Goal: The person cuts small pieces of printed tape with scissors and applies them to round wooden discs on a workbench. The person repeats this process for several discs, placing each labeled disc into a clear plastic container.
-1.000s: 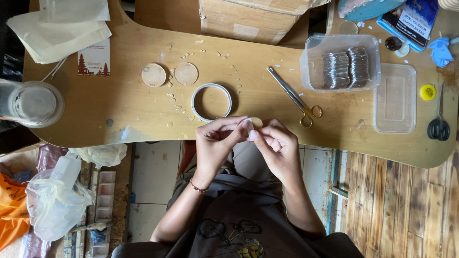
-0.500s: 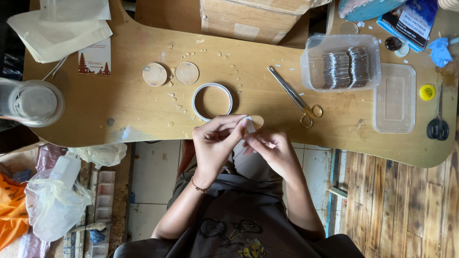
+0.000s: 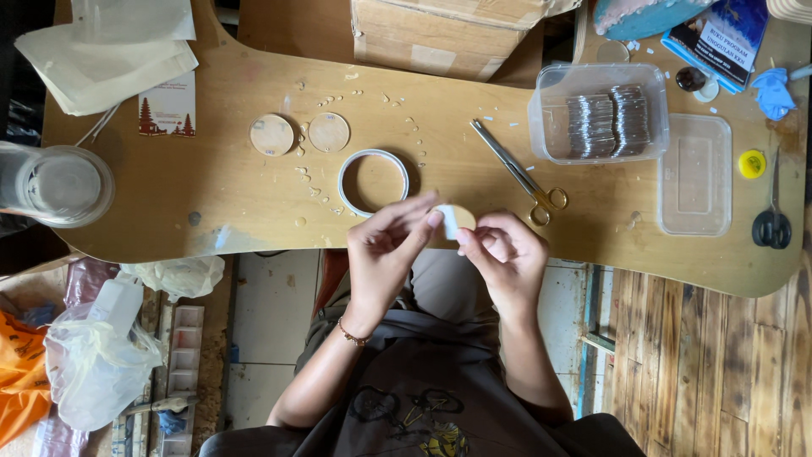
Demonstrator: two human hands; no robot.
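I see one small round pale wooden disc (image 3: 462,217) pinched between both hands at the table's (image 3: 254,203) near edge. My left hand (image 3: 391,250) pulls a white strip (image 3: 447,222) off it with fingertips closed; my right hand (image 3: 505,258) grips the disc. Two more wooden discs (image 3: 271,134) lie beyond-left, one white tape ring (image 3: 373,182) just beyond, one pair of gold-handled scissors (image 3: 518,172) beyond-right, with bare wood between.

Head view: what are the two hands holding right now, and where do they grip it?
A small round pale wooden disc, pinched at its edge between the fingertips of the left hand and right hand; the left fingertips also pinch a small white strip against it.
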